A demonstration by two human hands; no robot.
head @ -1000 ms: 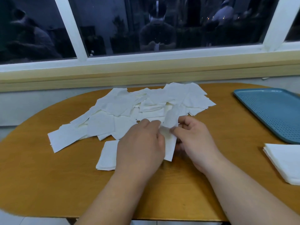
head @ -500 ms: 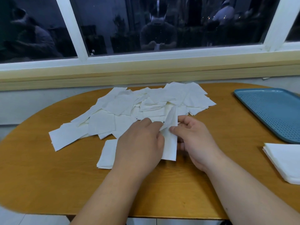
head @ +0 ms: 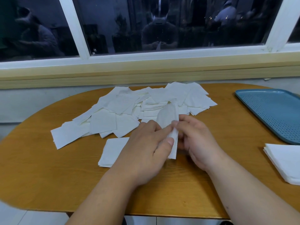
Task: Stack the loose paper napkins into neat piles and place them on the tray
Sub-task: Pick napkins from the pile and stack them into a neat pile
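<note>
Head, two hands (head: 146, 148) (head: 199, 143), one held napkin (head: 167, 114), one tray (head: 276, 111)

The single wide-angle camera sits on my head, facing forward and down over the oval wooden table (head: 48, 176) toward the white-framed window (head: 74, 30). It is near: my left hand (head: 146, 148) and right hand (head: 198, 140) fill mid-frame.
</note>
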